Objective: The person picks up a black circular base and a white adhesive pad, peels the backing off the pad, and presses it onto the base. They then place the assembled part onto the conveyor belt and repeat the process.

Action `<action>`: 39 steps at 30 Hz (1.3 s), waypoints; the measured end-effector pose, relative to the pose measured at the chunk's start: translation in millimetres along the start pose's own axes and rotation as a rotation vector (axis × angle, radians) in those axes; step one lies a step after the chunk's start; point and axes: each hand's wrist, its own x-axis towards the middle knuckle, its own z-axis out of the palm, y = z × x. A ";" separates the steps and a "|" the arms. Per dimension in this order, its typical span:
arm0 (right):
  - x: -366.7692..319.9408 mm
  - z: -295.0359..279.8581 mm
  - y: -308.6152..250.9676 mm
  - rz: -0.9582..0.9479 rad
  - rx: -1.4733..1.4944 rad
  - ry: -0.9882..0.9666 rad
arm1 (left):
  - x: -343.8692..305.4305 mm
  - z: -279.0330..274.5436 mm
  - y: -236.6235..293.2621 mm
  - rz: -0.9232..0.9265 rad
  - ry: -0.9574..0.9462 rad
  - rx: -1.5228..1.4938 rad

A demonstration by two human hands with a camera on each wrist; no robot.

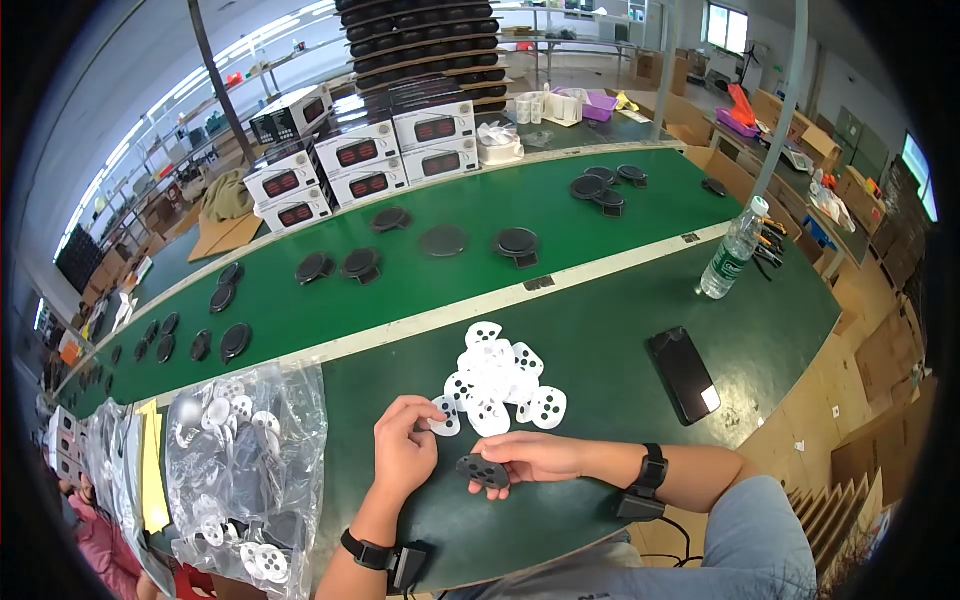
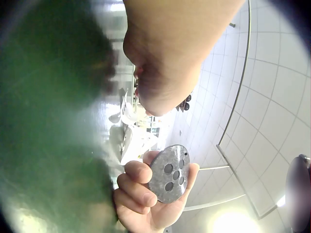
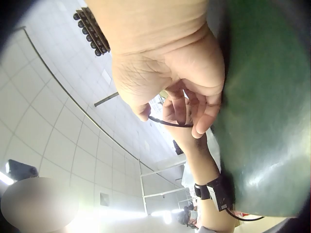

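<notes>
My right hand [image 1: 540, 457] pinches a dark, rounded plate [image 1: 482, 471] with several round holes, between thumb and fingers above the near table edge. The left wrist view shows the plate's grey face [image 2: 176, 177] turned toward that camera; the right wrist view shows its thin edge [image 3: 167, 122]. My left hand [image 1: 405, 447] has curled fingers at the left side of a loose pile of flat white pieces [image 1: 492, 372]. Its thumb and forefinger pinch the edge of one white piece with dark holes [image 1: 448, 418]. The left fingertips are mostly hidden in the left wrist view.
A clear plastic bag [image 1: 250, 450] of more white pieces lies left. A black phone [image 1: 685, 375] and a water bottle [image 1: 735, 250] stand to the right. Beyond a pale rail, black round parts [image 1: 517, 243] sit on the green surface [image 1: 440, 285], with boxed goods [image 1: 365, 160] behind.
</notes>
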 end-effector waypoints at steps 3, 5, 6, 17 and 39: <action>0.1 -0.6 1.6 0.002 0.000 -0.005 | -0.3 -1.1 0.0 -0.004 0.000 -0.004; -0.3 0.0 1.3 0.003 0.005 -0.005 | -0.9 -0.4 -0.4 0.003 0.011 -0.011; -0.7 0.3 0.0 0.001 0.002 -0.002 | -0.5 0.3 -0.6 0.008 0.020 -0.018; -0.1 -3.2 3.3 0.000 -0.019 -0.027 | -0.5 0.1 -3.8 -0.002 -0.012 0.011; -0.4 -0.3 -0.4 -0.016 -0.004 -0.010 | -2.3 -2.3 -9.1 -0.036 -0.032 -0.088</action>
